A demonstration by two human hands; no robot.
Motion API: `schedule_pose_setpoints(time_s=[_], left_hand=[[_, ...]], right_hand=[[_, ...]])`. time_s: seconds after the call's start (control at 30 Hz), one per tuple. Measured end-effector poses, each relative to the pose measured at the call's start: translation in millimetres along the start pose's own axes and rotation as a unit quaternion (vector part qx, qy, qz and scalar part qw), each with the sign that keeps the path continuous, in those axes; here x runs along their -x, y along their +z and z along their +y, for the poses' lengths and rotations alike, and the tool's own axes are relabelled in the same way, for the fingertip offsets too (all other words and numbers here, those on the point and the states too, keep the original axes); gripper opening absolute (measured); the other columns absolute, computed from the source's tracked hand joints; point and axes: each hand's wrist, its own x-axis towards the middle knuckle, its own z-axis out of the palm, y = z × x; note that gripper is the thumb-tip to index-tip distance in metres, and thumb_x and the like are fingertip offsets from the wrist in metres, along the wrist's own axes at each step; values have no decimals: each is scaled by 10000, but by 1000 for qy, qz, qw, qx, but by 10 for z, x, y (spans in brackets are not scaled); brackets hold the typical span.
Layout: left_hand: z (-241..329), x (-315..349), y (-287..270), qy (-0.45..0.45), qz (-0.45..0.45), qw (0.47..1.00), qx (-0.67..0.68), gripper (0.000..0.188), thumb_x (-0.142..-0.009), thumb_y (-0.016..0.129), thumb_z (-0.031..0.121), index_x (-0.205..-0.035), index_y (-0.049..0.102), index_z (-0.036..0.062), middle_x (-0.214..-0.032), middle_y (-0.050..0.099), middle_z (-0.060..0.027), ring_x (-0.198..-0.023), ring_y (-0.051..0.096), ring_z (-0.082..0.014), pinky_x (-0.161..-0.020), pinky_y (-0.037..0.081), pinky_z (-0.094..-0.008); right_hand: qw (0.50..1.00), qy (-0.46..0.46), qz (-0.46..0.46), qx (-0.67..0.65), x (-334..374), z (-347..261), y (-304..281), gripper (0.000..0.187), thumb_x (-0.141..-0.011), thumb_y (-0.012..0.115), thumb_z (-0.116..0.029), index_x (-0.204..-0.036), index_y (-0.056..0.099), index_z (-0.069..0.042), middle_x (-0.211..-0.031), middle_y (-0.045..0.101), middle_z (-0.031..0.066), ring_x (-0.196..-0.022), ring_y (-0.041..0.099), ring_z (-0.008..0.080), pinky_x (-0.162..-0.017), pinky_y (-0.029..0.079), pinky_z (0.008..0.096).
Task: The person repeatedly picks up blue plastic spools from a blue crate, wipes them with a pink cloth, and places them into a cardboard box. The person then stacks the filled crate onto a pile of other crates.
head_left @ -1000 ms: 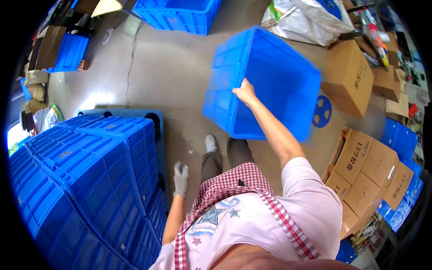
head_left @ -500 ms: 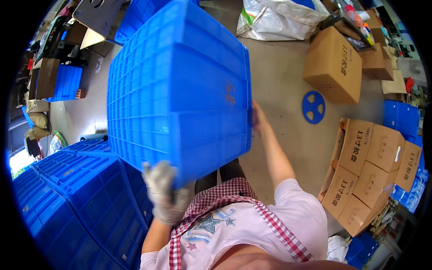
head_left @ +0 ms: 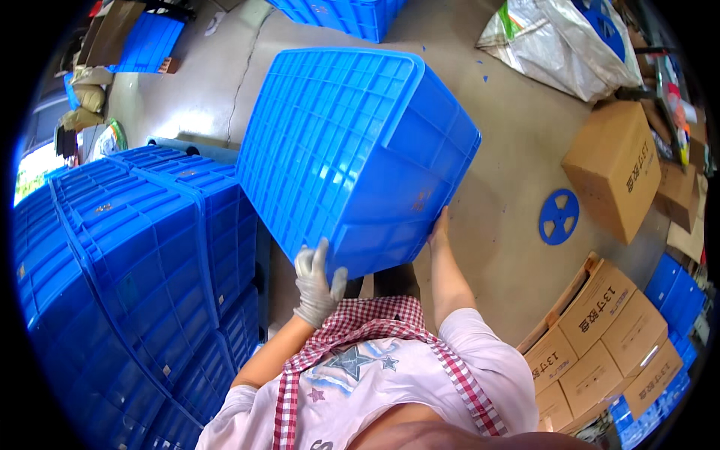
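A large blue plastic crate point(head_left: 322, 142) is held tilted in front of my body, its gridded face turned up and to the left. My left hand point(head_left: 319, 289), in a pale grey glove, is at the crate's near lower corner, fingers pressed against its wall. Bare, my right hand point(head_left: 439, 229) grips the right side of the crate; some of its fingers are hidden behind it. The crate's left edge is close to a stack of similar blue crates point(head_left: 142, 255), though I cannot tell if they touch.
Another blue crate point(head_left: 341, 15) stands ahead on the floor. On the right are a blue reel disc point(head_left: 559, 217), a big cardboard box point(head_left: 619, 165) and several stacked cartons point(head_left: 600, 322) on a pallet. A white woven sack point(head_left: 559, 49) lies at the far right.
The crate has turned and tilted, showing more of its gridded face, and is nearer the stack on the left. My left hand has shifted along its near corner. The view has swung left.
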Motion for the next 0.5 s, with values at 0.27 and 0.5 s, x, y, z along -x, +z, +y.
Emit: schedule_pose_setpoints(time_s=[0.27,0.5], left_hand=[[-251,-1211,-817,-139,143,980,-10,487,-874,602,311,-1289,495,82,-1086,547,-208,-1022,540,-373,-862,441,-453],[-1237,-2094,-1718,-244,180,940,155,460,-880,595,408,-1162,578,46,-1085,637,-213,-1003,606,-348,-873,466,-406]], right_hand=[[975,-127,-146,113,891,-625,688,734,-960,415,-549,-1437,307,-1,-1453,375,188,-1303,403,337,-1098,303,471],[874,-347,-231,249,1803,-1487,1981,594,-983,469,-425,-1288,445,84,-1275,528,192,-1170,503,261,-1001,392,373]])
